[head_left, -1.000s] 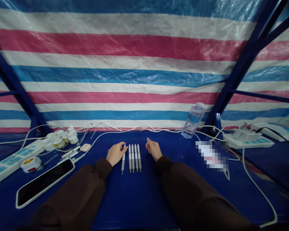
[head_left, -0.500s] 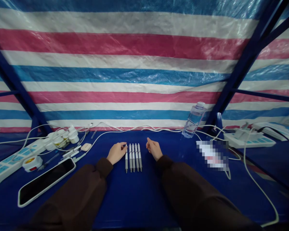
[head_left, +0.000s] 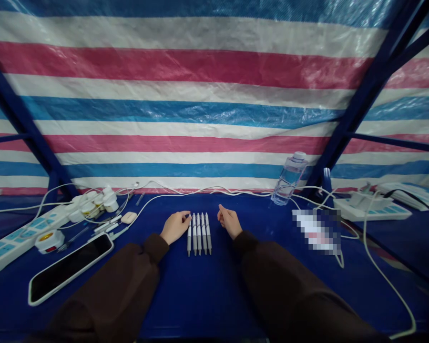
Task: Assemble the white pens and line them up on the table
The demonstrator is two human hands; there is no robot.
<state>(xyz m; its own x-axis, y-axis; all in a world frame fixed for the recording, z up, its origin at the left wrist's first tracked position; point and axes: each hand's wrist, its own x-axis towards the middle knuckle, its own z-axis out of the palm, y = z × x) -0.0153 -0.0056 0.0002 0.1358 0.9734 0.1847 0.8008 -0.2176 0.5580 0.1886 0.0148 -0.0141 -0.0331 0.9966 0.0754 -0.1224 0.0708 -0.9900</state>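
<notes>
Several white-and-grey pens (head_left: pixel 199 234) lie side by side on the blue table (head_left: pixel 203 295), their grey tips toward me. At the upper end of the leftmost pen (head_left: pixel 189 237) is my left hand (head_left: pixel 176 226), its fingertips against that pen and its thumb and finger slightly apart. My right hand (head_left: pixel 229 222) rests on the table to the right of the row, apart from the pens. Its fingers are curled in, with the index finger and thumb close together, and nothing shows in it.
On the left are a phone (head_left: pixel 71 269), a power strip (head_left: pixel 25 238), plugs and an earbud case (head_left: pixel 129 217). A water bottle (head_left: pixel 289 178), a blurred packet (head_left: pixel 316 229) and another power strip (head_left: pixel 372 208) stand or lie right. White cables (head_left: pixel 229 192) run along the back.
The leftmost pen has shifted right, closer to the other pens, with my left hand moving along beside it. My right hand has hardly moved.
</notes>
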